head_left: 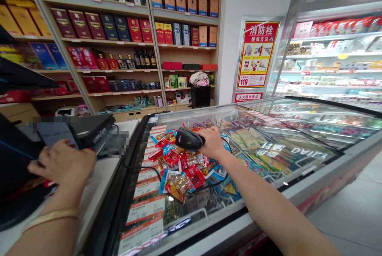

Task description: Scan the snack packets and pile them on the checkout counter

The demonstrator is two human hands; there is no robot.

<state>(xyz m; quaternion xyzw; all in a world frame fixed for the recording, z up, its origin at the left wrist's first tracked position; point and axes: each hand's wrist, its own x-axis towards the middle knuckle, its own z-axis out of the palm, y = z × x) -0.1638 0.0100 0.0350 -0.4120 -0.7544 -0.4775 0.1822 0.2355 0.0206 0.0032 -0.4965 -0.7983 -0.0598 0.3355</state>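
My right hand (212, 141) is wrapped round a black handheld barcode scanner (188, 139), its head facing left. Below the scanner lies a heap of small snack packets (195, 162) in red, blue and clear wrappers, on the glass top of a chest freezer (265, 125). The scanner's black cable (151, 167) runs left over the freezer edge. My left hand (64, 164) is over the counter with its fingers apart, in front of a phone (56, 133) with a lit screen. It overlaps the phone's lower edge; whether it touches the phone I cannot tell.
A black monitor (18, 75) and its stand are at the left edge of the white counter (101, 172). Price labels (145, 212) line the freezer's left side. Shelves of boxed bottles (115, 27) fill the back wall; a lit display fridge (331, 61) stands at right.
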